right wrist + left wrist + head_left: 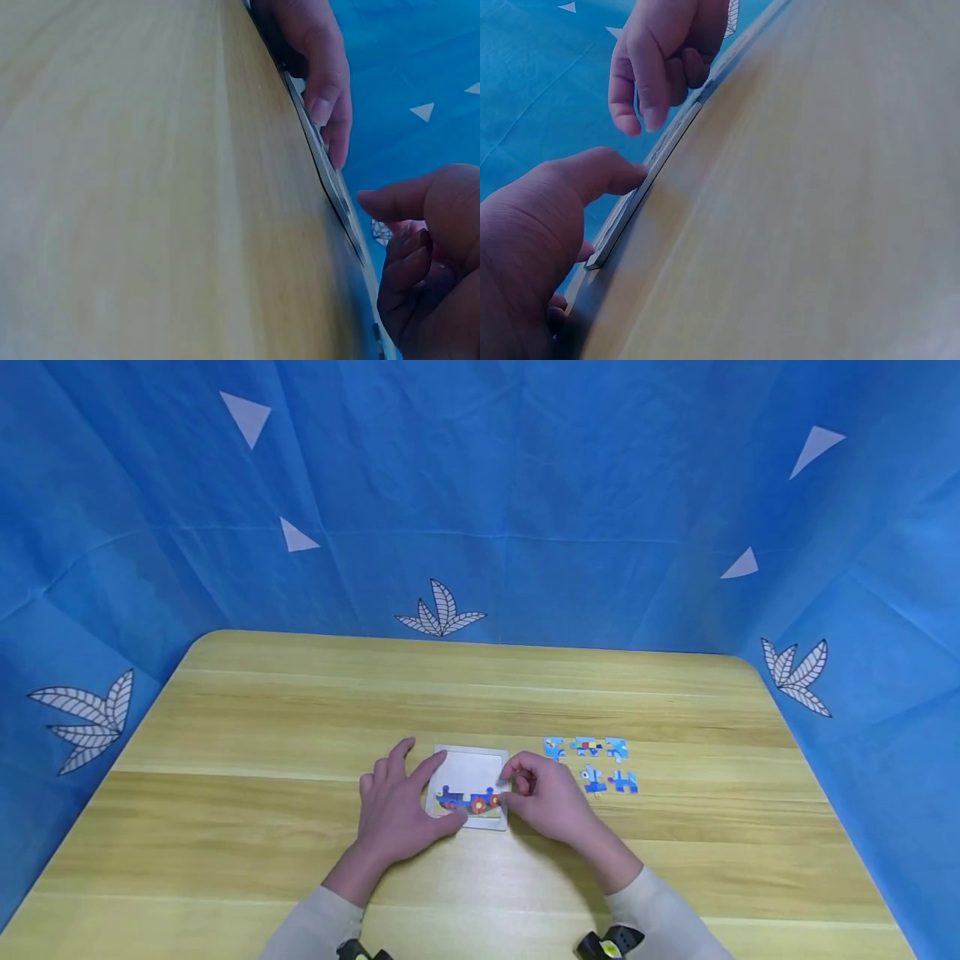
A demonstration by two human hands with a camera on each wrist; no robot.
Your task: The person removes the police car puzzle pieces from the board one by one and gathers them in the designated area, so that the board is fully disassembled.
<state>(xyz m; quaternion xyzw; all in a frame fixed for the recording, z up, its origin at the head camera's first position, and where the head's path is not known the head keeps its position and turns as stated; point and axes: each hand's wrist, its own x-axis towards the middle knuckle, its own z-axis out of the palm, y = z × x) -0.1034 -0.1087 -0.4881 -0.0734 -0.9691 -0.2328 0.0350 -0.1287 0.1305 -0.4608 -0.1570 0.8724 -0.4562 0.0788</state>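
A white puzzle tray lies on the table, with joined train pieces along its lower part. My left hand rests at the tray's left side, fingers spread, thumb on its near rim. My right hand is over the tray's right edge, beside the train's right end. Its thumb and index finger are bent and apart, with nothing showing between them, and its other fingers are curled in. Several loose blue puzzle pieces lie just beyond the right hand.
The wooden table reaches out on both sides, with rounded far corners. A blue curtain with white triangles and leaf prints hangs behind and beside it. Dark wrist devices sit at both light sleeves.
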